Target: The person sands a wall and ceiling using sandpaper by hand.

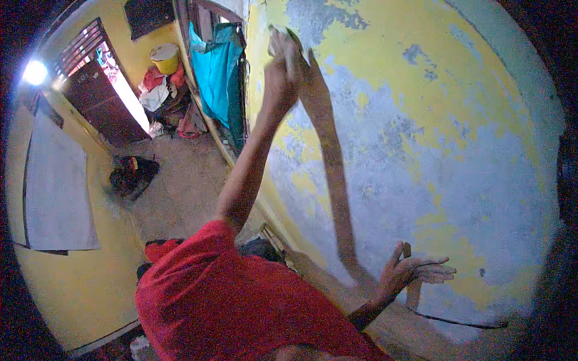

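Note:
My left hand [283, 67] is raised high against the peeling wall [384, 149], near its corner edge by the doorway. It is blurred, with something pale at the fingers; whether that is a held thing or dusty fingertips I cannot tell. Lower right, my right hand [417, 270] stands with its thumb up and fingers stretched out, holding nothing, close to the wall; contact is unclear. Its fingers look whitish. The wall shows yellow paint with large grey-white patches, and the left arm casts a long shadow on it.
A turquoise curtain [219, 74] hangs in a doorway. Beyond it are a yellow bucket [165, 59] on piled cloths [156, 92] and a dark door [97, 99] standing ajar. A black bag [134, 173] lies on the floor. A thin dark cable [456, 321] runs along the wall's lower right.

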Demonstrator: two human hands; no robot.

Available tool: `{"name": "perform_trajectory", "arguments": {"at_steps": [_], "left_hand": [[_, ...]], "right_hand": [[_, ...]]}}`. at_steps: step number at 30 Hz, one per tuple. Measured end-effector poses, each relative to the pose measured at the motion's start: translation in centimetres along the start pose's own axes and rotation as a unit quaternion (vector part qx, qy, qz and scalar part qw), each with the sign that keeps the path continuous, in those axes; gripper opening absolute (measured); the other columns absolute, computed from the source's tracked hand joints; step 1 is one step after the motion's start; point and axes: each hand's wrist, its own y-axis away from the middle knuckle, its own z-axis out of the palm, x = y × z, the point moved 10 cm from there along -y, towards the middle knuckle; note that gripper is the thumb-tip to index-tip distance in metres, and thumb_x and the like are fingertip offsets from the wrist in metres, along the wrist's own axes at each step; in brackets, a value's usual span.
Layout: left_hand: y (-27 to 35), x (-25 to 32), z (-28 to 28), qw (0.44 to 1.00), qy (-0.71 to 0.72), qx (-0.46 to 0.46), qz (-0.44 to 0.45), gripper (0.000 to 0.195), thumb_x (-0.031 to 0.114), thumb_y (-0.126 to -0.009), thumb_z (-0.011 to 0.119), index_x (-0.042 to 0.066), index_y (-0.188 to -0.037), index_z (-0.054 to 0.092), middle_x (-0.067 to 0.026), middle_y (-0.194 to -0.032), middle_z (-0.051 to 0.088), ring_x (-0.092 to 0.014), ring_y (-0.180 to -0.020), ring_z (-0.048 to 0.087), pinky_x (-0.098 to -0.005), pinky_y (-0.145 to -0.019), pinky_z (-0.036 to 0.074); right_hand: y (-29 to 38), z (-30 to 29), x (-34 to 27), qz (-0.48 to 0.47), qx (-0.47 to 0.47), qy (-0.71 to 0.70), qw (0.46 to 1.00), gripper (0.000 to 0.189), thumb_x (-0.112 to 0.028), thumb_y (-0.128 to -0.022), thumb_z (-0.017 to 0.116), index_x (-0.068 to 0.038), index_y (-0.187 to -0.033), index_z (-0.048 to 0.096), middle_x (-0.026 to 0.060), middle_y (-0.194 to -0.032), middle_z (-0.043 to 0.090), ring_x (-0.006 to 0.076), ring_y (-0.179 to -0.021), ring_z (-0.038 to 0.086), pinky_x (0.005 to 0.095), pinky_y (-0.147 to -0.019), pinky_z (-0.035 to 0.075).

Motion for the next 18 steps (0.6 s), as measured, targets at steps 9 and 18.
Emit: {"name": "perform_trajectory", "arguments": {"at_steps": [9,18], "left_hand": [[-0.3,-2.8,1.9,0.993,0.051,-0.072,-0.075,0.044,0.026,-0.101,0.04,-0.01,-0.127,0.048,-0.0395,-0.129,0.043,-0.037,-0.126,0.049,-0.0401,-0.099,0.043],[3.2,1.7,3.1,0.987,0.116,-0.104,0.041,0.038,0.019,-0.1,0.043,-0.01,-0.123,0.051,-0.0301,-0.154,0.015,-0.039,-0.145,0.013,-0.0402,-0.115,0.023]], "right_hand": [[-0.5,1.9,0.8,0.007,-0.034,-0.024,0.999,0.08,-0.054,-0.096,0.048,0.02,-0.124,0.04,0.0414,-0.111,0.055,0.0536,-0.106,0.052,0.0573,-0.094,0.037],[0.1,-0.5,-1.1,-0.058,0.087,0.123,0.987,0.09,-0.051,-0.095,0.053,0.022,-0.136,0.02,0.0436,-0.129,0.042,0.0494,-0.122,0.045,0.0571,-0.104,0.031]]}}
